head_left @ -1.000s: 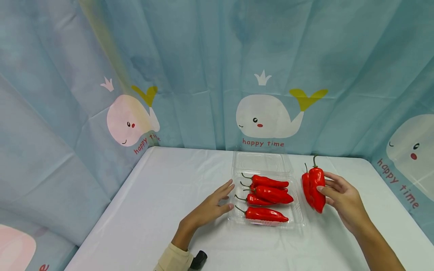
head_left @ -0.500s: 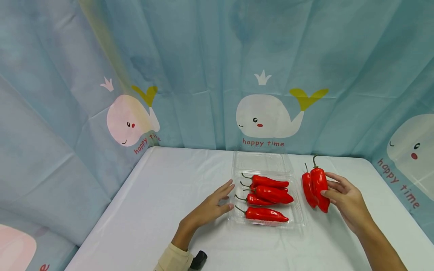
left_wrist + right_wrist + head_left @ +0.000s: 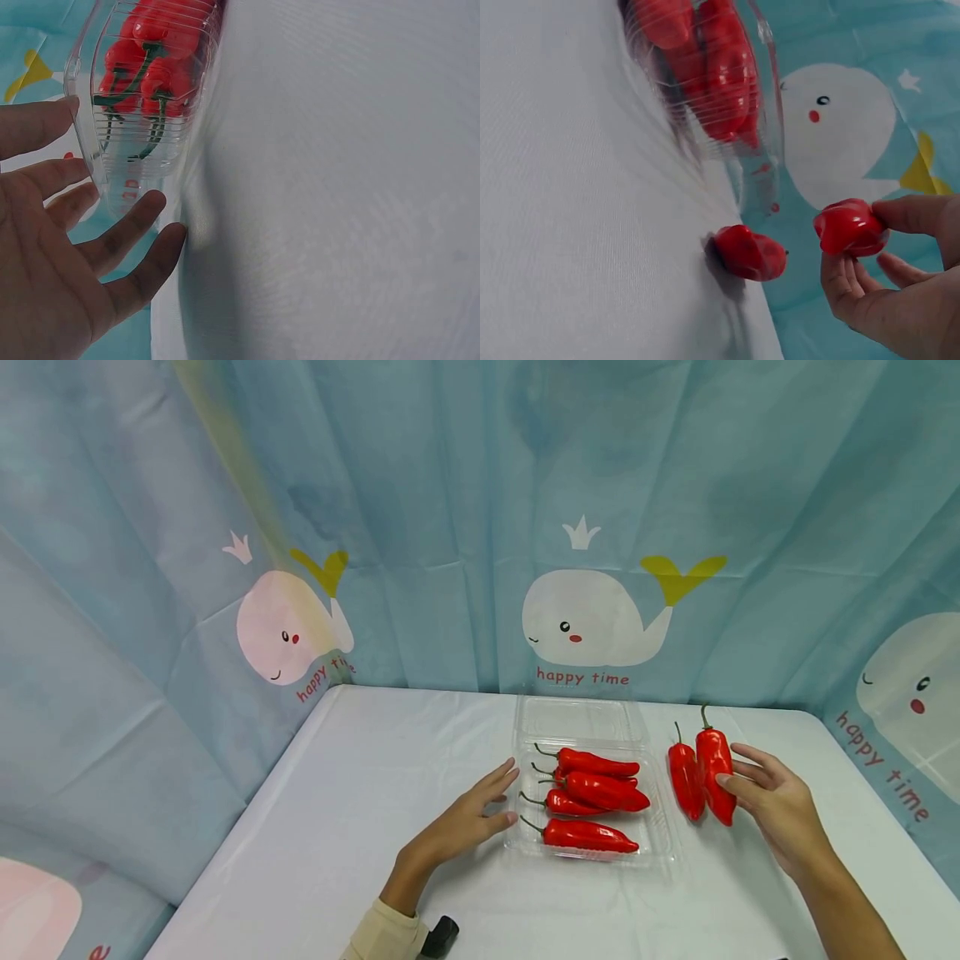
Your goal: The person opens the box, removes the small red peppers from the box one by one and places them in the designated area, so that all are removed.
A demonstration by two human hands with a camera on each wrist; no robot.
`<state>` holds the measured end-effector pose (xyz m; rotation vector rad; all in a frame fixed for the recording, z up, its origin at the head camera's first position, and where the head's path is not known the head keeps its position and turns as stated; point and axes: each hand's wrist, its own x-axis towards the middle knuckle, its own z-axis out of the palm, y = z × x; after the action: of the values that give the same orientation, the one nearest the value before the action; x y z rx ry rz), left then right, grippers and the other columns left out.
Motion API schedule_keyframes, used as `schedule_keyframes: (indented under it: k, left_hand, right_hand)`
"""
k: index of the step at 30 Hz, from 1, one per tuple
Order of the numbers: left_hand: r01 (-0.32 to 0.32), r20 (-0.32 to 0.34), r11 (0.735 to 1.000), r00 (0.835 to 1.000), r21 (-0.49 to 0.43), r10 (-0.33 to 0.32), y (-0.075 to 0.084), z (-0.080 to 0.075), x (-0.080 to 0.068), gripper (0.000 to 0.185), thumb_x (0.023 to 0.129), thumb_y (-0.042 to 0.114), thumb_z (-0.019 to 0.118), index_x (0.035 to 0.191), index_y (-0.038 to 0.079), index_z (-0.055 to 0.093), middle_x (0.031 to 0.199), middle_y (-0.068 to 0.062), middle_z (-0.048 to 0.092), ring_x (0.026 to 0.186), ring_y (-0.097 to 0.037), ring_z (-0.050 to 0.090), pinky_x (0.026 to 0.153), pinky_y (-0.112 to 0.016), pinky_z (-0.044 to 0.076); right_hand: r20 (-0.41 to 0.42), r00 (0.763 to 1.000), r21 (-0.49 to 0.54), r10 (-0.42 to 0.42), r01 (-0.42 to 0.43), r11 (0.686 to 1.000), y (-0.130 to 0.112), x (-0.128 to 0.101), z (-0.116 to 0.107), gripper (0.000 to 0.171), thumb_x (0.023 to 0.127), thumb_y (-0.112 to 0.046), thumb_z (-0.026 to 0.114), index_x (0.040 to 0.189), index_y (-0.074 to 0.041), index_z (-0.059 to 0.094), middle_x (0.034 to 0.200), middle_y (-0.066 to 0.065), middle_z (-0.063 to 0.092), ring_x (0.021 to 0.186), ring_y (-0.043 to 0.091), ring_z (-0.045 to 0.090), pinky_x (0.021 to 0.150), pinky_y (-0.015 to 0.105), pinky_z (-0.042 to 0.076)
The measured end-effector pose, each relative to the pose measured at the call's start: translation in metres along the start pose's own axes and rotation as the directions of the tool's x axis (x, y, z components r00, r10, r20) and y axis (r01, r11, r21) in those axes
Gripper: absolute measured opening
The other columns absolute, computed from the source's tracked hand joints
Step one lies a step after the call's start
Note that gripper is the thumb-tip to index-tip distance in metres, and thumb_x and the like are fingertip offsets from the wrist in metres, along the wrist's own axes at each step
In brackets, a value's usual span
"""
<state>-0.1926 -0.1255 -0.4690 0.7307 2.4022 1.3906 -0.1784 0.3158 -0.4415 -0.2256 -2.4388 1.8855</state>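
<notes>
Peeking pepper (image 3: pixel 851 225) behind curled fingers (image 3: pixel 911 214)

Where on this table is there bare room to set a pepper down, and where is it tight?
The white table is bare left of the left hand, up to the curtain, and along the front edge. It is crowded to the right: the clear tray of peppers, a loose pepper beside it, and the right hand holding another pepper.

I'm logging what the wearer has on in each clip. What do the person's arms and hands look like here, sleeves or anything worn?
Both hands are bare, with no gloves or rings visible. The left hand leads to a beige sleeve cuff at the wrist, with a small black device beside it. The right hand and its forearm show no sleeve.
</notes>
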Motion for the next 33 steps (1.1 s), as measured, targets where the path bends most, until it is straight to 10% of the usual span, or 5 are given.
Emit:
schedule_keyframes:
  k: [21, 33]
  left_hand:
    - [0.005, -0.002, 1.000, 1.000, 0.002, -0.005, 0.002, 0.001, -0.001, 0.070, 0.109, 0.028, 0.059, 0.168, 0.010, 0.028, 0.179, -0.002, 0.014, 0.145, -0.036, 0.052, 0.118, -0.060, 0.042]
    - [0.000, -0.002, 1.000, 1.000, -0.008, 0.000, 0.000, 0.000, -0.001, 0.070, 0.108, 0.030, 0.059, 0.169, 0.011, 0.028, 0.179, 0.000, 0.015, 0.144, -0.035, 0.052, 0.118, -0.060, 0.042]
  right_hand:
    - [-0.021, 0.997, 0.014, 0.079, -0.079, 0.997, 0.018, 0.011, -0.018, 0.075, 0.105, -0.033, 0.069, 0.165, -0.007, 0.032, 0.106, -0.029, 0.057, 0.093, -0.011, 0.061, 0.079, 0.014, 0.058]
    - [-0.001, 0.986, -0.063, 0.168, -0.168, 0.984, 0.030, 0.021, -0.023, 0.081, 0.107, -0.032, 0.064, 0.168, -0.001, 0.020, 0.157, 0.030, 0.036, 0.090, -0.014, 0.056, 0.079, 0.016, 0.059]
